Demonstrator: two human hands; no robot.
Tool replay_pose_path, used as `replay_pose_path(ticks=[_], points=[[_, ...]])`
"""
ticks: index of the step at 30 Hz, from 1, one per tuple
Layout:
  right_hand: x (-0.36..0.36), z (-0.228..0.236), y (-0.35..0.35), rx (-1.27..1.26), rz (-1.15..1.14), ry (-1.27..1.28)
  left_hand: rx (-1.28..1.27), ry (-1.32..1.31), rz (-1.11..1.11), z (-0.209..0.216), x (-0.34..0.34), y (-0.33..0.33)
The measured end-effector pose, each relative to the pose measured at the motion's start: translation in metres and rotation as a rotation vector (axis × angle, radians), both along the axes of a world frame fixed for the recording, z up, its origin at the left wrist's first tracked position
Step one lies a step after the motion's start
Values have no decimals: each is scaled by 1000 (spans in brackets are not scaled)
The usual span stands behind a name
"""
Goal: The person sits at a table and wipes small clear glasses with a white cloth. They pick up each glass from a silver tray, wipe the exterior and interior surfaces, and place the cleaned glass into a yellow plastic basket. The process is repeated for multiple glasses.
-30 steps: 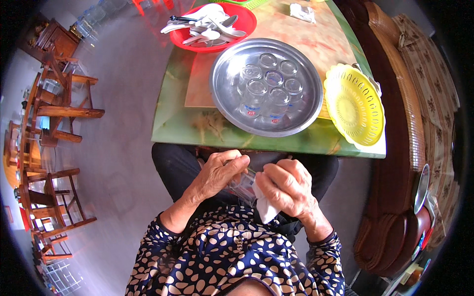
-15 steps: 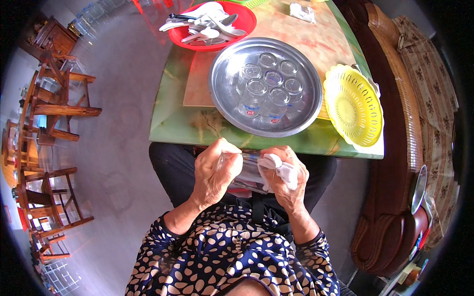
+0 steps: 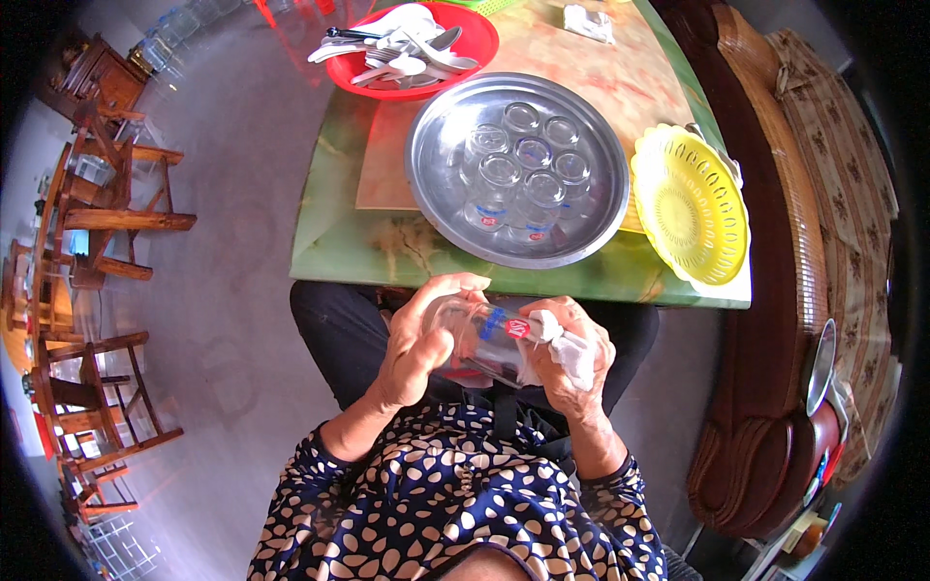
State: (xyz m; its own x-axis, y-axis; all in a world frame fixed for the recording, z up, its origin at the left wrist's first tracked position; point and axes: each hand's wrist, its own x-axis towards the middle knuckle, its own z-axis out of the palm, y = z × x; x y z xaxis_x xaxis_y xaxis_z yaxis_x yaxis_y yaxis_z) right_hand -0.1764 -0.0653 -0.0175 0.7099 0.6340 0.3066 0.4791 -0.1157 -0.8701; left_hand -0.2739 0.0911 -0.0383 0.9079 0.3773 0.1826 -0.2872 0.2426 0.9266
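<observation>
Over my lap, just off the table's near edge, a clear drinking glass (image 3: 481,334) lies sideways between my hands. My left hand (image 3: 418,341) curves round its left end, thumb and fingers on the glass. At the other end my right hand (image 3: 573,353) presses a crumpled white cloth (image 3: 570,356) against it; some of the cloth seems tucked at the rim, though the fingers hide that part. Blue and red print shows on the glass. Beyond stands a round steel tray (image 3: 441,215) with several upturned glasses (image 3: 523,167) grouped on it.
A red basin (image 3: 387,94) of spoons and other utensils sits at the table's far left. To the right is a yellow pierced basket (image 3: 690,208). A white crumpled tissue (image 3: 588,24) lies farther back. Wooden chairs (image 3: 126,218) stand left, a brown sofa (image 3: 746,407) right.
The glass has turned, bringing its red and blue print into view. My left-hand fingers have loosened and spread round its end. My right hand stays at the other end with the cloth.
</observation>
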Motion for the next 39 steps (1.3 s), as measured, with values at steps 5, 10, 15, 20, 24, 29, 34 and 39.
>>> replay_pose_path(ticks=[5,10,15,20,24,29,34,39], points=[[5,-4,0,-12,-26,144,-54,249,-54,11,-2,-2],[-5,-22,5,177,-45,863,-12,145,171,2,-5,-16],[-16,-29,0,393,5,1272,16,54,265,-5,-3,-18],[-20,-26,-11,287,9,1001,236,11,372,-14,-1,-11],[-16,-18,-15,117,-101,58,566,41,416,-12,-4,-8],[-22,-22,0,45,-142,126,858,-70,421,-9,-2,-12],[-7,-15,6,274,-54,670,921,-113,406,-7,-5,-14],[-5,-13,17,379,-120,875,965,-131,451,-8,-2,-15]])
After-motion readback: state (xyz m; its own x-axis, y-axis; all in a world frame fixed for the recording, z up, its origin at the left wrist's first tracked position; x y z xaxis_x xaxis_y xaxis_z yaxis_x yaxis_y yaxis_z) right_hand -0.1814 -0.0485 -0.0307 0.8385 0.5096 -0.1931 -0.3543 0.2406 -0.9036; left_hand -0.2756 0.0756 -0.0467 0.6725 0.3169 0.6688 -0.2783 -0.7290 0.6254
